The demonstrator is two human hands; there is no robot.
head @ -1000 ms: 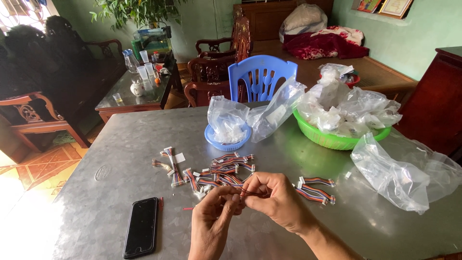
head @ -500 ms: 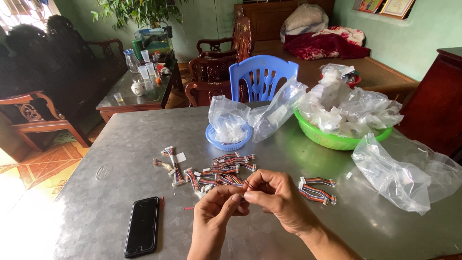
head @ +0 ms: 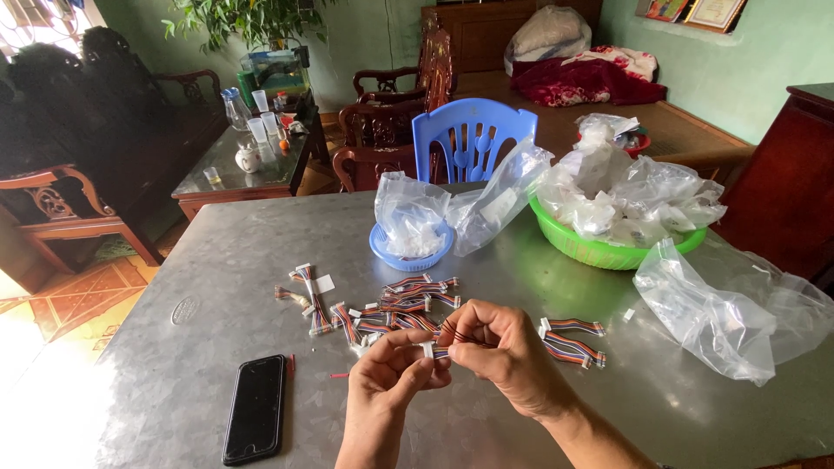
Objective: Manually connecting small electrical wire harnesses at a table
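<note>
Over the metal table (head: 208,287), my left hand (head: 395,373) and my right hand (head: 504,352) meet and together pinch one short multicoloured ribbon cable (head: 437,350) with a white connector at its end. The left fingers hold the connector end; the right fingers grip the wires. Just beyond my hands lies a loose pile of several similar cables (head: 395,304). Two more cables (head: 572,339) rest to the right of my right hand.
A black phone (head: 255,406) lies face up at the near left. A small blue bowl (head: 408,252) with a plastic bag, a green basin (head: 599,247) full of bags, and a crumpled clear bag (head: 721,304) sit behind. A blue plastic chair (head: 473,139) stands beyond the table.
My hands have stayed in the same spot, with the fingers shifting slightly along the cable. Nothing else on the table has moved.
</note>
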